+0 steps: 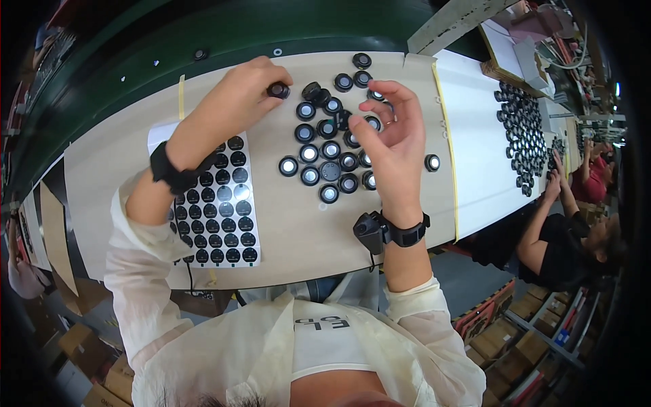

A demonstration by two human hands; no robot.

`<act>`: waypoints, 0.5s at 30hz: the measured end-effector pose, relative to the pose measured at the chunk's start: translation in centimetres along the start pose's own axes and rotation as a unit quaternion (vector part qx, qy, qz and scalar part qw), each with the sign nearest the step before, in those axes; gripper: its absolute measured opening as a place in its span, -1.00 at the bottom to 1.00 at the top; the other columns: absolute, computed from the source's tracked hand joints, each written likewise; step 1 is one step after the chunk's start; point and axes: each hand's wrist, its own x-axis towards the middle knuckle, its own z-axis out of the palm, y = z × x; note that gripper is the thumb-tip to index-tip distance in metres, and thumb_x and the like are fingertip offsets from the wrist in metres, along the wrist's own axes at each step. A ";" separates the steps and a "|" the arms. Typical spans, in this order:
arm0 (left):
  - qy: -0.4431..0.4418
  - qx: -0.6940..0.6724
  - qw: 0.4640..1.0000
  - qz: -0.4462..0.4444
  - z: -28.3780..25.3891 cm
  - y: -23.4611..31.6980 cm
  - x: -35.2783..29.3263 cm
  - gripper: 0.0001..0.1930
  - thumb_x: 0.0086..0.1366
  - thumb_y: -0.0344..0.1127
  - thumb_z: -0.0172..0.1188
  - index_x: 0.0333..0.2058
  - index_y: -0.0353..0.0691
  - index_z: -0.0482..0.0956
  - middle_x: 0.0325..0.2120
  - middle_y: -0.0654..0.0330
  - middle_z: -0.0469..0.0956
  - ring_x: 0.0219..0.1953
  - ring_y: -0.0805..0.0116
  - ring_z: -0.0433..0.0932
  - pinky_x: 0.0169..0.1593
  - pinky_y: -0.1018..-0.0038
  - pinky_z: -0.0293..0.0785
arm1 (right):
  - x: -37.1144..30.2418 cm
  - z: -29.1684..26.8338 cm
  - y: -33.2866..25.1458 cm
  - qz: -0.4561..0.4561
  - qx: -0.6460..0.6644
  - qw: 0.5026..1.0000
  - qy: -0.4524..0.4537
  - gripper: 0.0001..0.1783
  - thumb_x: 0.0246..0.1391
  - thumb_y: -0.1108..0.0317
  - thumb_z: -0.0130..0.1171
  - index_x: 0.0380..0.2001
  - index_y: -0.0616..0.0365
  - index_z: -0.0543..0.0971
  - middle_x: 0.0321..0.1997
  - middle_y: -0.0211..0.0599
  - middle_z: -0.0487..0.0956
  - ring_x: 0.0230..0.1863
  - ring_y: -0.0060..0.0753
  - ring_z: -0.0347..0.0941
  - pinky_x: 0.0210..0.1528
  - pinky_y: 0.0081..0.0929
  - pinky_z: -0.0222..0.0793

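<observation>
Pinched between the thumb and fingers of my left hand point(247, 91) is a small black round knob-like part point(278, 89), held above the table. My right hand point(399, 139) hovers over the loose parts, palm inward. At its thumb tip is a small black sticker point(343, 121) with a teal edge; the index finger stands apart from the thumb. Below the hands lies a loose cluster of black round parts point(330, 150), most with pale centres. A white sheet of black round stickers point(254, 203) lies beneath my left forearm, which hides its upper left part.
One black part point(432, 162) sits apart, right of my right wrist. Yellow tape point(444, 136) borders a white surface point(475, 149) holding many more black parts point(522, 136). A co-worker point(563, 230) reaches toward those. A grey post point(451, 27) stands at the far edge.
</observation>
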 end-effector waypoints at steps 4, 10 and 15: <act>0.072 -0.340 0.937 -0.023 -1.5 2.2 -3.6 -0.77 0.24 -0.42 0.16 -0.11 -0.26 0.53 -0.20 0.15 0.52 -0.12 0.33 0.54 -0.06 0.45 0.48 | -0.4 0.3 -0.3 0.005 0.040 0.999 -0.028 -0.43 -0.12 0.67 0.23 0.01 0.23 0.33 0.08 -0.20 0.34 -0.12 -0.53 0.33 -0.13 -0.63 0.38; -0.017 -0.594 0.792 -0.140 -1.1 5.1 -7.3 -0.72 0.25 -0.49 0.15 -0.05 -0.32 0.48 -0.11 0.20 0.49 -0.12 0.45 0.51 -0.03 0.51 0.46 | -1.2 1.5 -1.5 -0.001 0.073 0.994 -0.081 -0.45 -0.10 0.72 0.20 0.00 0.30 0.28 0.05 -0.21 0.27 -0.12 -0.52 0.34 -0.20 -0.61 0.51; 0.060 -0.621 0.774 -0.109 2.2 5.9 -8.6 -0.68 0.25 -0.48 0.15 0.00 -0.30 0.47 -0.22 0.19 0.53 -0.17 0.51 0.50 -0.09 0.57 0.44 | -1.8 3.0 -1.2 0.013 0.045 0.992 -0.118 -0.43 -0.13 0.76 0.20 -0.01 0.32 0.28 0.04 -0.21 0.27 -0.18 -0.55 0.34 -0.25 -0.66 0.51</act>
